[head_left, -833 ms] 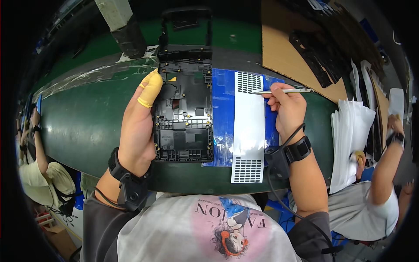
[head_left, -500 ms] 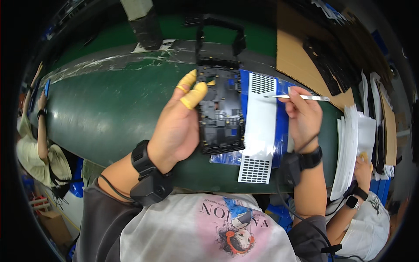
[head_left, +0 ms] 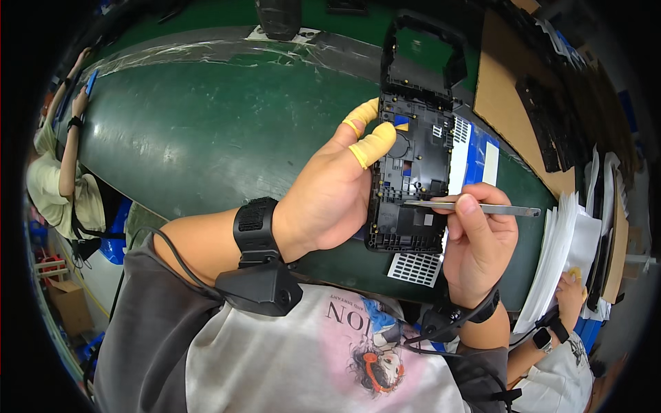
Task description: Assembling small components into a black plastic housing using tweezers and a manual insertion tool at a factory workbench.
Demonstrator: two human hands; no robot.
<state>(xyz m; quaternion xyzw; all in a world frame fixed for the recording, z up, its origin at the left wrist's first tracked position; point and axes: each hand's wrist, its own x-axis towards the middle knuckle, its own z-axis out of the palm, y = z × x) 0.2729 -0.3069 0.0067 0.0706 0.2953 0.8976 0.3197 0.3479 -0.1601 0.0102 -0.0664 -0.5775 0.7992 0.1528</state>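
Note:
My left hand (head_left: 337, 172), with yellow finger cots on thumb and forefinger, is closed on the left edge of a black plastic housing (head_left: 427, 162). The housing has an open frame at its far end and ribs and small brass-coloured dots inside. In my right hand (head_left: 478, 248) a pair of metal tweezers (head_left: 496, 208) is pinched, pointing left. Their tip lies over the lower part of the housing; whether it holds anything is too small to tell. Partly hidden beneath the housing is a white sheet of small black labels (head_left: 416, 270), over a blue sheet (head_left: 476, 158).
Green tabletop (head_left: 206, 151) spreads to the left. Cardboard (head_left: 506, 89) with black parts (head_left: 547, 127) on it lies at the far right, and stacked white sheets (head_left: 551, 255) stand near a co-worker's hand (head_left: 570, 292). Another person (head_left: 58, 172) works at the far left.
The tweezers have moved from above the label sheet to the housing's lower part. My left hand has carried the housing to the right, over the labels. The view has shifted too.

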